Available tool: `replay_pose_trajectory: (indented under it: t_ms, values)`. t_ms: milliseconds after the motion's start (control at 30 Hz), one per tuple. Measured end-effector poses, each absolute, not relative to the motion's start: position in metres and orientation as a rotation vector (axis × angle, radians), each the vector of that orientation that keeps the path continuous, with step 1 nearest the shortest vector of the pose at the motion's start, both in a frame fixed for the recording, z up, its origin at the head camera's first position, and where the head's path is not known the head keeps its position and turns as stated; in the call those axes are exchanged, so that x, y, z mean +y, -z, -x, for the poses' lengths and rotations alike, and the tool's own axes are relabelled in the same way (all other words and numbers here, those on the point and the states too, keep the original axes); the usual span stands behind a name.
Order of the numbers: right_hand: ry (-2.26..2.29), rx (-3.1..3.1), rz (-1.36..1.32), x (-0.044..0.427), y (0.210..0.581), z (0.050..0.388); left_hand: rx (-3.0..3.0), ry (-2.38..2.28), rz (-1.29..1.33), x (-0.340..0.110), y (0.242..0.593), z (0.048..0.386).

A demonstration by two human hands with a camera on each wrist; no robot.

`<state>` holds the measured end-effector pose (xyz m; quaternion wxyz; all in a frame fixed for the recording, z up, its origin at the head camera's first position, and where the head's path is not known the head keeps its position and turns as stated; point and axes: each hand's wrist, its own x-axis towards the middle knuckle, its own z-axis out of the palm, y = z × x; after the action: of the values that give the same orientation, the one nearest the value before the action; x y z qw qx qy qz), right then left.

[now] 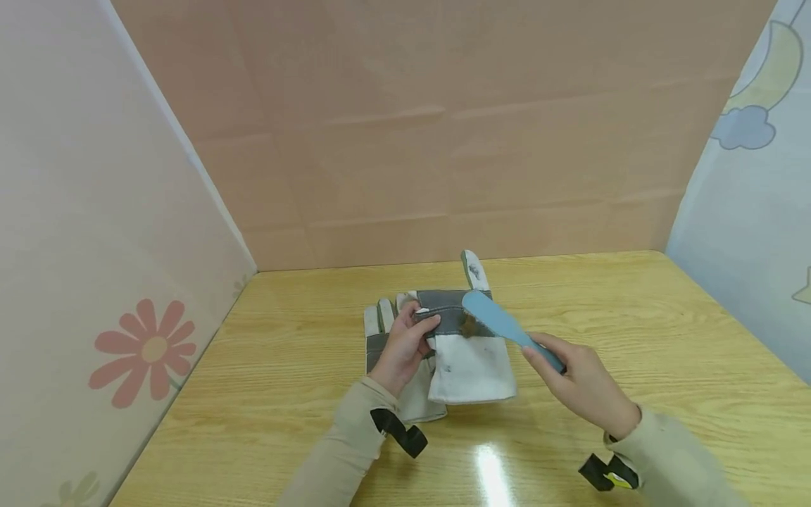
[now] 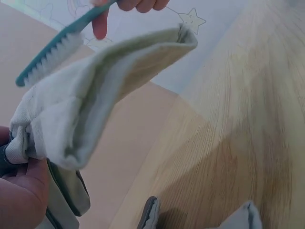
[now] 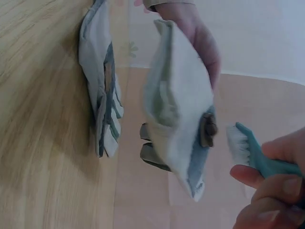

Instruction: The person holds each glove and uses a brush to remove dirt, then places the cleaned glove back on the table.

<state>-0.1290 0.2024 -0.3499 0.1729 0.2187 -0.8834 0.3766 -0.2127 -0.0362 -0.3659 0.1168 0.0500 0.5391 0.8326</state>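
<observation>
Head view gives us, as the broadest thing, a tan back wall with faint creases, standing behind a pale wood-grain surface. On either side we see light walls: the left wall carries a pink flower, and the right wall carries a yellow moon over a blue cloud. Two beige sleeves reach in from the near edge. Between them are two white and grey work gloves: the lower glove lies on the surface, while the raised glove is held above it, overlapping it from our angle, its cuff turned toward us. The left-hand grip pinches the raised glove by its side, thumb on top. The right-hand grip is curled round the handle of a blue brush, whose head slants over the grey band of the raised glove. Each wrist wears a black strap. From the right wrist we make out the brush's white bristles facing a small brown clump on the raised glove, near it but with a gap between.
</observation>
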Motion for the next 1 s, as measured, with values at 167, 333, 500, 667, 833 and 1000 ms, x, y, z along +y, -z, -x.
replay_pose_trajectory:
  t_ms: [167,333,500,667,833,1000]
  values:
    - [-1.045,-2.534,-0.675,0.197,0.356,0.129,1.555,-2.458,-0.142,-0.036,0.365,0.211]
    - [-1.043,-2.556,-0.712,0.201,0.36,0.126,1.553,-2.48,-0.116,-0.038,0.363,0.212]
    - [-1.011,-2.591,-0.714,0.208,0.357,0.122,1.548,-2.477,-0.116,-0.038,0.363,0.212]
    - [-1.016,-2.552,-0.679,0.212,0.348,0.121,1.516,-2.496,-0.108,-0.038,0.362,0.212]
    - [-1.086,-2.493,-0.676,0.202,0.344,0.127,1.5,-2.486,-0.143,-0.036,0.362,0.212]
    - [-1.129,-2.566,-0.689,0.188,0.351,0.131,1.443,-2.471,-0.188,-0.033,0.362,0.209]
